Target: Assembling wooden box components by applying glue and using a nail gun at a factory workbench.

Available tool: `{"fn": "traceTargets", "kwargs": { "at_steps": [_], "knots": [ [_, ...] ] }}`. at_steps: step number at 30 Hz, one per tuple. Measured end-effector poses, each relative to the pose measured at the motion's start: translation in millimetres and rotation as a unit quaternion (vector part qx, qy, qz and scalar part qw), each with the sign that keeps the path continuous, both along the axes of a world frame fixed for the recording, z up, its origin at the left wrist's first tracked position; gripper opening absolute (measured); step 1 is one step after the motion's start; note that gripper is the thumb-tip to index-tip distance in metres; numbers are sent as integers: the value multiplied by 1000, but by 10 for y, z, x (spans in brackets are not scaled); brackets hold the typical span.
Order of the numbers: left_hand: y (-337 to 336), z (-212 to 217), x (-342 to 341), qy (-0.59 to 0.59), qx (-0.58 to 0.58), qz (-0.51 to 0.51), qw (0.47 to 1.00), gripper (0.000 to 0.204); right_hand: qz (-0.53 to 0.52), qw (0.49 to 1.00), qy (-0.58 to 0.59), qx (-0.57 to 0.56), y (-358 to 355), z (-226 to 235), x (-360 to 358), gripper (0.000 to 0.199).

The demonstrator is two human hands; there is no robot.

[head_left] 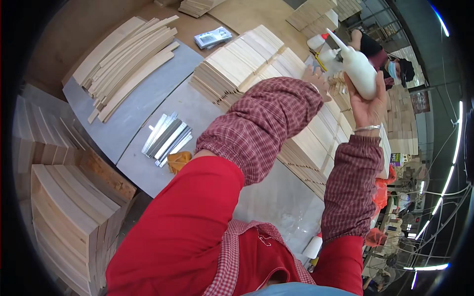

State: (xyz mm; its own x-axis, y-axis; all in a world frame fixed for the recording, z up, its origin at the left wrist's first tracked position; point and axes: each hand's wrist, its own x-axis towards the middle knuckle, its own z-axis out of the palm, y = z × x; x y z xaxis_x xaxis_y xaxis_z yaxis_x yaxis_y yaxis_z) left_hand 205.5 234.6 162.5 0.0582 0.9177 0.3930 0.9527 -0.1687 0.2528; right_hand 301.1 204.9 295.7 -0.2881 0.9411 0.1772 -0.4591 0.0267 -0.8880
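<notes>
Right hand (pixel 369 106) gripped a white plastic glue bottle (pixel 356 66), fingers wrapped round it, above rows of pale wooden slats (pixel 256 59). Left hand (pixel 316 79) touched slats; finger state unclear. Small white-blue packet (pixel 212 37) lay on grey worktop (pixel 133 106).

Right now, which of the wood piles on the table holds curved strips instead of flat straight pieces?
The loose pile of long curved strips at the table's far left; the stacks near the left hand are short, flat, straight pieces.
</notes>
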Motion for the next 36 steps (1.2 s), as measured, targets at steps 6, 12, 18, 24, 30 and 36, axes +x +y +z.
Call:
{"fn": "traceTargets", "kwargs": {
  "at_steps": [6, 12, 18, 24, 30, 36],
  "knots": [
    [142, 41, -5, -11, -131, -10, 991, 46, 76, 996, -22, -28, 197, -143, -673, 56],
    [562, -224, 129, -100, -73, 18, 992, 45, 130, 986, -96, -35, 194, -290, -1195, 59],
    [978, -526, 272, -180, -15, 49, 982, 44, 189, 957, -217, 21, 143, -350, -1636, 61],
    [1527, -643, 825, -259, 51, 50, 963, 43, 187, 927, -325, 31, 51, -284, -1767, 59],
    [2472, -492, 663, -321, 126, 115, 932, 43, 252, 902, -339, 88, -210, -389, -2122, 59],
    [2410, -990, 1283, -388, 183, 94, 898, 42, 208, 893, -392, 78, -54, -323, -1933, 59]
  ]
}}
